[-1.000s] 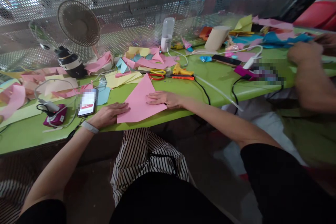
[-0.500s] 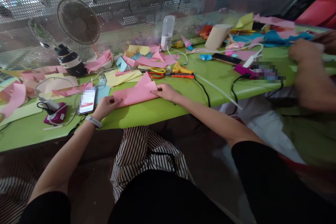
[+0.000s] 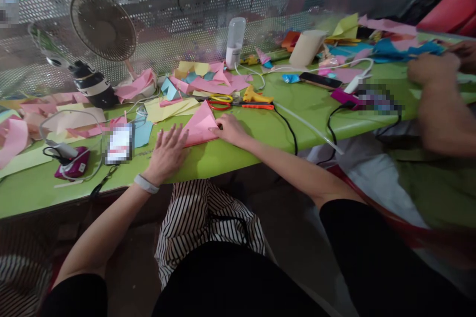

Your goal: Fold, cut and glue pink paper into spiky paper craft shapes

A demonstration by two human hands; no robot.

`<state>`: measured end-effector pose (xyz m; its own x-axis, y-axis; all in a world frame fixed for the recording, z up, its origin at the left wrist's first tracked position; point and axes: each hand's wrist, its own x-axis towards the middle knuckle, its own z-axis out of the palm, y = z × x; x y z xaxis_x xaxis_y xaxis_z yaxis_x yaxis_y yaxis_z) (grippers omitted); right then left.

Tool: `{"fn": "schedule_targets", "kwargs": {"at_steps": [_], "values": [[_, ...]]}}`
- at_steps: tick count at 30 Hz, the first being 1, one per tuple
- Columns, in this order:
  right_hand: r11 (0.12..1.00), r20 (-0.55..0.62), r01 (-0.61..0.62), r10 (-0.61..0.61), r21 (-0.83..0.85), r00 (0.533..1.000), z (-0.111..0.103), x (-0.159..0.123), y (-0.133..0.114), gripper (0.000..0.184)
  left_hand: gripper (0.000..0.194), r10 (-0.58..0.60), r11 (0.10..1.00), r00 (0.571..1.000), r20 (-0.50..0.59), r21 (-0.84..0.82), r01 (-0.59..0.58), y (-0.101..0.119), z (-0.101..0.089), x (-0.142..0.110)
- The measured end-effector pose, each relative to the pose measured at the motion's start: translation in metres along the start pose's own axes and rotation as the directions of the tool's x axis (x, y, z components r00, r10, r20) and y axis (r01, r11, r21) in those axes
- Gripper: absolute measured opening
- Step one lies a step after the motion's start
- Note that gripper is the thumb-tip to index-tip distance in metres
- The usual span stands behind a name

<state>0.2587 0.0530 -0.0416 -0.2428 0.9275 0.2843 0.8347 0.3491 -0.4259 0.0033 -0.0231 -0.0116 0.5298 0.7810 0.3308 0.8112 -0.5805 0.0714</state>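
A pink sheet of paper, folded to a triangle-like shape, lies near the front edge of the green table. My left hand is open and flat, its fingers stretched out at the paper's left side. At the opposite corner, my right hand pinches the paper between thumb and fingers. Just beyond the fold are yellow-handled scissors and a yellow glue gun with an orange-handled tool beside it. To the left of my left hand lies a phone with a lit screen.
Pink, yellow and blue paper scraps spread along the back. A fan, a black bottle and a white bottle stand there. A purple power strip trails cords at left. On the right, a co-worker's hands handle blue paper.
My left hand has let go of the paper's left end and now lies flat with fingers spread. The left part of the sheet has been folded over, so its shape is narrower.
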Motion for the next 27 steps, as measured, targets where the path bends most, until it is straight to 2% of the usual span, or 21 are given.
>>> {"fn": "schedule_targets", "kwargs": {"at_steps": [2,5,8,10,11,13,15,17,19,27], "values": [[1.000,-0.007,-0.005,0.005,0.013,1.000,0.001,0.000,0.000,0.028,0.068,0.053,0.998,0.995,0.079,-0.045,-0.050,0.007,0.011,-0.004],[0.998,-0.005,-0.035,0.035,0.045,0.999,0.001,0.000,0.003,0.022,0.075,0.051,0.995,0.992,0.115,-0.090,-0.041,0.007,0.023,-0.009],[0.994,-0.056,-0.044,0.050,0.099,0.997,-0.005,-0.006,0.004,0.043,0.077,0.034,0.995,0.989,0.144,-0.099,-0.020,0.004,0.027,-0.010],[0.996,-0.114,0.044,-0.035,0.079,0.993,-0.010,-0.018,-0.001,0.056,0.078,0.027,0.997,0.986,0.164,-0.079,-0.014,0.003,0.027,-0.011],[0.990,-0.117,0.133,-0.127,0.043,0.985,-0.012,-0.025,-0.006,0.060,0.079,0.023,0.998,0.985,0.172,-0.063,-0.012,0.003,0.027,-0.011],[0.940,-0.015,0.342,-0.342,-0.020,0.940,-0.014,-0.042,-0.017,0.066,0.080,0.016,1.000,0.983,0.183,-0.025,-0.012,0.004,0.027,-0.012],[0.880,0.123,0.471,-0.462,-0.057,0.878,-0.011,-0.056,-0.028,0.079,0.080,0.021,1.000,0.982,0.188,0.006,-0.022,0.005,0.027,-0.012],[0.858,0.208,0.507,-0.482,-0.081,0.851,-0.007,-0.065,-0.035,0.086,0.078,0.036,0.999,0.982,0.185,0.028,-0.042,0.005,0.026,-0.013],[0.861,0.241,0.499,-0.466,-0.099,0.851,-0.004,-0.068,-0.038,0.091,0.076,0.046,0.997,0.983,0.177,0.045,-0.055,0.006,0.025,-0.013],[0.865,0.259,0.490,-0.451,-0.108,0.854,-0.002,-0.068,-0.036,0.100,0.073,0.016,0.995,0.988,0.155,0.098,-0.032,0.014,0.019,-0.014]]}}
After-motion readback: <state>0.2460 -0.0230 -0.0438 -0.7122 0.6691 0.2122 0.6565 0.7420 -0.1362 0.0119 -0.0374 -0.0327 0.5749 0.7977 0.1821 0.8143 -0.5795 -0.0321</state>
